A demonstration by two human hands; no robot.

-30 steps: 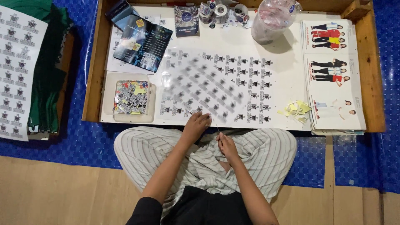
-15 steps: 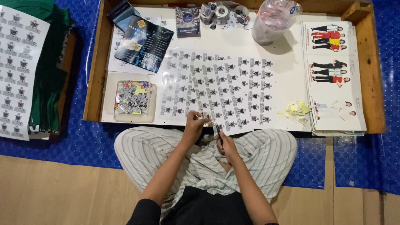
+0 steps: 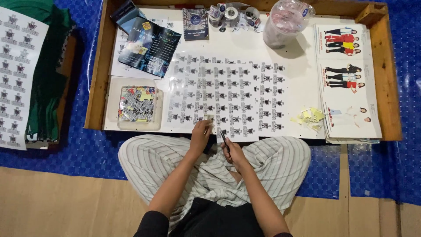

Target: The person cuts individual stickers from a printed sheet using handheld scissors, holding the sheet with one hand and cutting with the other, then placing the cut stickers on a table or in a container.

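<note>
A large clear sheet printed with rows of small dark emblems lies flat on the white top of a low wooden tray table. My left hand reaches onto the sheet's near edge and pinches a small pale piece at its fingertips. My right hand rests over my lap just below the sheet's edge. It grips a thin dark tool that points up toward the sheet. I sit cross-legged in striped trousers against the table's front.
A clear box of cut stickers sits at the front left, yellow scraps at the right, and a stack of clothing catalogues beyond them. Dark leaflets, tape rolls and a plastic jar line the back. Another emblem sheet lies on green cloth at the far left.
The sheet, lifted in a fold half a second ago, now lies flat. My left hand has moved forward onto its near edge; my right hand stays over my lap with the tool.
</note>
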